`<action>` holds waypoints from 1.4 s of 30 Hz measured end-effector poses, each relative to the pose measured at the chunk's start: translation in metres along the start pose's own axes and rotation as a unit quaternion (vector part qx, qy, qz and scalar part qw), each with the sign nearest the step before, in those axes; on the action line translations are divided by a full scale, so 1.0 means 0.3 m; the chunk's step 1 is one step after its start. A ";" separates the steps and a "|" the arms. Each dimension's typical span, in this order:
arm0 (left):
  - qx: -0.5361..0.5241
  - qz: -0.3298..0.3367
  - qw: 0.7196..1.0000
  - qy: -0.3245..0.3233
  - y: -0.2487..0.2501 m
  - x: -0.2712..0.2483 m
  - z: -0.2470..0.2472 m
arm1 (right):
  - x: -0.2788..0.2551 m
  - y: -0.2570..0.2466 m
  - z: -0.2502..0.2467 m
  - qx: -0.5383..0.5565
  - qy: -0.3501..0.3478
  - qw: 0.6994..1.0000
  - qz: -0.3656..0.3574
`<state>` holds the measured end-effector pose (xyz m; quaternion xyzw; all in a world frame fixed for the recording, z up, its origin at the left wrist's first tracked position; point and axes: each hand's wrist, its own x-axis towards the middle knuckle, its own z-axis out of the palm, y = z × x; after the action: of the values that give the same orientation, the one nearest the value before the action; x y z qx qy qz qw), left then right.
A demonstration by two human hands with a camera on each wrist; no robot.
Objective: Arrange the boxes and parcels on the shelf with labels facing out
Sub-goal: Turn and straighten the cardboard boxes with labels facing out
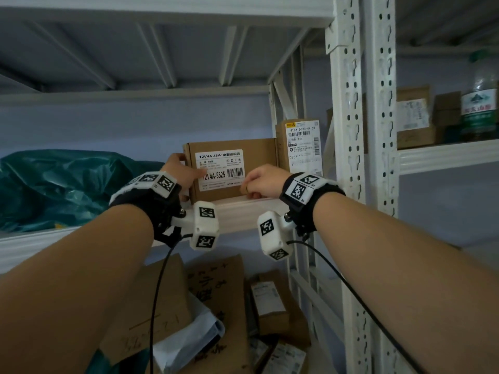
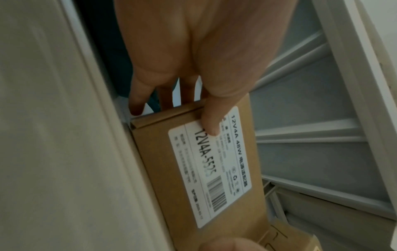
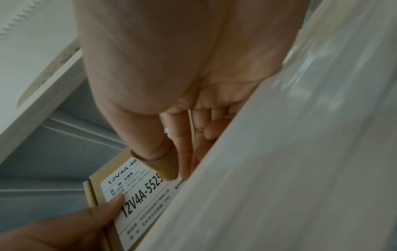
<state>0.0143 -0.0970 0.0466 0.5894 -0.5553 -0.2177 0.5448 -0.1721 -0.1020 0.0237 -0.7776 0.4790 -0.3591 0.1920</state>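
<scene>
The power-adapter box [image 1: 232,171] stands upright on the white metal shelf [image 1: 243,211], its white label [image 1: 220,170] marked 12V4A-5525 turned outward, just left of a taller parcel [image 1: 299,147] whose shipping label also faces out. The left hand [image 1: 181,174] grips the box's left edge, thumb laid across the label and fingers wrapped behind. The right hand [image 1: 263,182] pinches the lower right corner with thumb and fingers at the shelf's front lip.

The step in hand appears to be squaring the box into its place. To do it well, both hands should keep the face parallel to the shelf's front edge while sliding the box right until it sits flush beside the taller parcel, then let the base settle flat before letting go. The thumb should lift off the label last, so the box does not tip backward or twist. The crumpled teal plastic bag [image 1: 54,184] on the left is well apart and need not be disturbed.
</scene>
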 end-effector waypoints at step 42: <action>-0.055 -0.013 0.997 -0.046 -0.016 -0.025 -0.039 | -0.034 0.003 0.006 -0.017 0.001 1.000 -0.012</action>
<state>0.0241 -0.0866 0.0435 0.5553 -0.5593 -0.2816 0.5473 -0.1740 -0.0935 0.0181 -0.7859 0.4762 -0.3542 0.1735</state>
